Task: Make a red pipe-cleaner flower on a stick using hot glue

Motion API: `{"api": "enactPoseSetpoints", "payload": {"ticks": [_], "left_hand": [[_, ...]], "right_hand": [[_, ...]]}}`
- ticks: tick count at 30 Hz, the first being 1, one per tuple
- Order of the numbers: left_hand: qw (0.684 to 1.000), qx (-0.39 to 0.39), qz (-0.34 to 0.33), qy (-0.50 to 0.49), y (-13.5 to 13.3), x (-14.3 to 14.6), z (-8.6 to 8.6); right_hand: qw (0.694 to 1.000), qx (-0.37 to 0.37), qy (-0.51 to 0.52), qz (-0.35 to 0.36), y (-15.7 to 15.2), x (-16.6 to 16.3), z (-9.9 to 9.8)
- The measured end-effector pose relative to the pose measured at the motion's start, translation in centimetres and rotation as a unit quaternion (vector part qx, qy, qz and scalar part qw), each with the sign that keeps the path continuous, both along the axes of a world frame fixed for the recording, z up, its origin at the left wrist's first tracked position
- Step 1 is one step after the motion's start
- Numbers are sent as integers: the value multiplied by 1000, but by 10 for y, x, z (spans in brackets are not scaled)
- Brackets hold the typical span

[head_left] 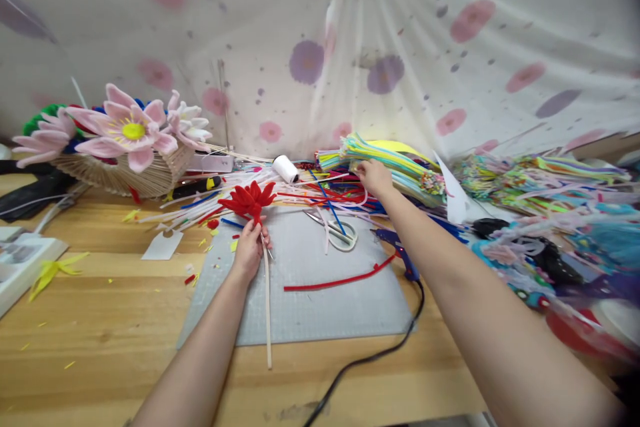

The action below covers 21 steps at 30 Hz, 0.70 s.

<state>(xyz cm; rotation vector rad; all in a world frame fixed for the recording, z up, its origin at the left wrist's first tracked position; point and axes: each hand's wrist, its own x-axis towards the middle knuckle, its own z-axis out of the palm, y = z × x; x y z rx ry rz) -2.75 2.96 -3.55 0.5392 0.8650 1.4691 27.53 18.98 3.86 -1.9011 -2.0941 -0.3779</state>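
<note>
My left hand [250, 248] is closed around a thin wooden stick [267, 307] that carries a red pipe-cleaner flower [249, 199] at its top, held over a grey cutting mat [320, 307]. My right hand [374, 177] reaches far across the table with its fingers curled into a bundle of yellow, green and blue pipe cleaners [385, 160]. What the fingers grip is hidden. A loose red pipe cleaner [340, 278] lies on the mat between my arms.
Scissors [335, 230] and a blue glue gun [400, 250] with a black cord lie by the mat. A white thread spool [285, 167], pink flowers on a fan [125, 140], packed pipe cleaners [540, 180] and a spotted cloth backdrop surround the work area.
</note>
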Motion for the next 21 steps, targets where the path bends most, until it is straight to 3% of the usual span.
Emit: {"api": "enactPoseSetpoints", "payload": {"ticks": [6,10,13,16,18,21], "left_hand": [[999,3,29,-35,-3,-3,7],[998,6,64,-11,4,16,25],[994,17,106,21,29,55,49],[995,24,94,21,69,108,69],[994,30,96,30,97,144,73],[990,34,108,79,132,185,64]], "right_hand": [[996,36,-78,-18,13,-4,-12],[998,31,-55,-9,15,-1,-12],[999,22,-32,16,14,4,-11],[998,5,-33,50,12,6,-8],[997,-2,-33,73,12,6,-6],[995,-7,-20,94,11,5,-3]]}}
